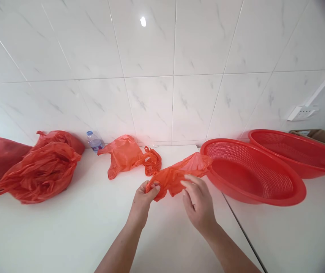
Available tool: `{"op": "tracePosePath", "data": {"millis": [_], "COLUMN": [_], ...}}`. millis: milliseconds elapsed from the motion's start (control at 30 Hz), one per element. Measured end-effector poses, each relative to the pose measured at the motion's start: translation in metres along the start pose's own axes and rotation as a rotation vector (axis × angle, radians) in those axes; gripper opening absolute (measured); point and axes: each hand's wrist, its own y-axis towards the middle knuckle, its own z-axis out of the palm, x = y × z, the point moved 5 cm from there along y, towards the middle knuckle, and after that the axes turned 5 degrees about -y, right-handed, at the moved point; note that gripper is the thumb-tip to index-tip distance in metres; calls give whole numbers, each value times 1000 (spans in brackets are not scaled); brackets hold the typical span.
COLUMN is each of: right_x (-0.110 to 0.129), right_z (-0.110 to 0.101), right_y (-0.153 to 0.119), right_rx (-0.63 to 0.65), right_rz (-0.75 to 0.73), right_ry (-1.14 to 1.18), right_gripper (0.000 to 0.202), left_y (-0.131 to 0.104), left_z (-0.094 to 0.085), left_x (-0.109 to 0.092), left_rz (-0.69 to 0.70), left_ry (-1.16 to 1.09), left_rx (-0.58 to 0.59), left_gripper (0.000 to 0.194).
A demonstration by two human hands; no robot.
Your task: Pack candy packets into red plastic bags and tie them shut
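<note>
A thin red plastic bag [176,176] is stretched out crumpled above the white table, its far end reaching the rim of a red basket. My left hand [147,197] pinches the bag's near left end between thumb and fingers. Beside its right part is my right hand [198,199], fingers bent and apart, the fingertips at the bag's edge; no grip on it shows. Just behind lie another red plastic bag [126,151], loosely spread, and a twisted red plastic bag [152,161].
Two red perforated baskets [236,174] [299,151] stand at the right, with a cardboard box [322,137] behind. A bundle of red bags [45,170] lies left, near a small bottle [95,142]. A tiled wall [151,106] backs the table [94,227]; a seam crosses it.
</note>
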Motion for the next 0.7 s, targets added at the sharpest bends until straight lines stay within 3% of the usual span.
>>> {"op": "tracePosePath", "data": {"millis": [100, 200, 333, 467, 567, 700], "right_x": [1, -4, 4, 12, 6, -23], "right_z": [20, 35, 37, 23, 13, 5], "right_y": [-3, -12, -37, -56, -56, -40], "right_rx": [209, 435, 674, 806, 798, 583], "right_rz": [-18, 18, -24, 49, 206, 476], "right_ry": [8, -63, -170, -136, -4, -30], "right_gripper": [32, 20, 28, 16, 21, 32], "left_y": [-8, -6, 7, 11, 6, -3], "left_z": [4, -3, -30, -50, -55, -56], "left_x": [-1, -3, -10, -25, -38, -43], "left_rz": [-33, -27, 55, 178, 267, 279], "left_ry": [-59, -242, -468, -554, -580, -514], "left_rx": [73, 97, -51, -142, -138, -104], "left_gripper": [23, 22, 15, 7, 8, 5]}}
